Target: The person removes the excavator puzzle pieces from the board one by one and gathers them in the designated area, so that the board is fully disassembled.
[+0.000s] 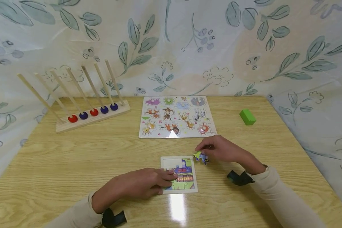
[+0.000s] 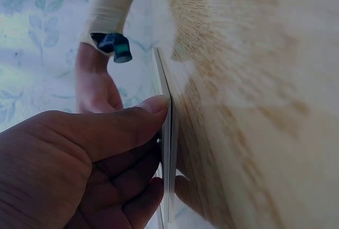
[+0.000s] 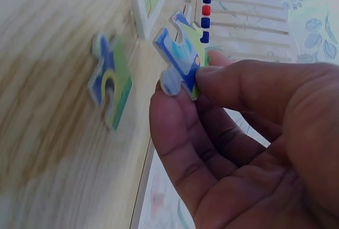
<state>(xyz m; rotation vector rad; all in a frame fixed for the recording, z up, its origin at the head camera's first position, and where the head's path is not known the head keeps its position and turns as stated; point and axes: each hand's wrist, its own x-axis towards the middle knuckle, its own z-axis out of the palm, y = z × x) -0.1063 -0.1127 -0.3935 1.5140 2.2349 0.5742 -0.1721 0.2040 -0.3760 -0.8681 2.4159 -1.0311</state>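
My left hand (image 1: 142, 182) rests at the left side of a small framed jigsaw puzzle (image 1: 196, 185), its fingertips on the picture. In the left wrist view its thumb touches the edge of the puzzle board (image 2: 170, 128). The puzzle shows a colourful train picture, with bare pale board at its upper left. Just right of the frame, my right hand (image 1: 223, 148) pinches a blue and green puzzle piece (image 3: 183, 54) between thumb and fingers, raised off the table. A second puzzle piece (image 3: 117, 72) lies on the wood close by.
Behind the puzzle lies a white animal peg board (image 1: 178, 117). A wooden peg stand (image 1: 95, 118) with red and blue beads stands at the back left. A green block (image 1: 247, 117) sits at the right on the wooden table (image 1: 102, 152). A leaf-patterned cloth (image 1: 171, 47) hangs behind.
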